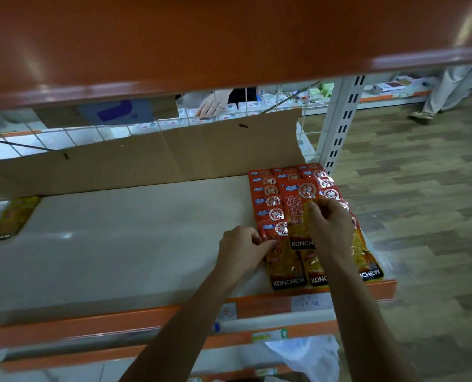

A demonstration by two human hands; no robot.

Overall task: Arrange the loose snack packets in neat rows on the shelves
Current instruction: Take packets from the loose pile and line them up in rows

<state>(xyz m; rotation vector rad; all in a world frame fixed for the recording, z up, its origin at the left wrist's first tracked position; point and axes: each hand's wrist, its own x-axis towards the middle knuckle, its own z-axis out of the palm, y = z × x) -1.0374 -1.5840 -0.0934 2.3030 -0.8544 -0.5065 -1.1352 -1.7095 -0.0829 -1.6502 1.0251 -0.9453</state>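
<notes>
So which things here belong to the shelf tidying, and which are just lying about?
Job: red snack packets in rows, the shelf under them, left hand and right hand pinching them.
Lying about: cardboard sheet behind, wire mesh beyond it, white plastic bag below.

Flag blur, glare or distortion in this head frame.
Head view: upper orange shelf is blurred, with glare streaks; the wide-angle lens bows the shelf edges; snack packets are sharp enough to read KONCHEW, with foil glints; left hand and right hand are fairly sharp; wood floor at right is smeared.
</notes>
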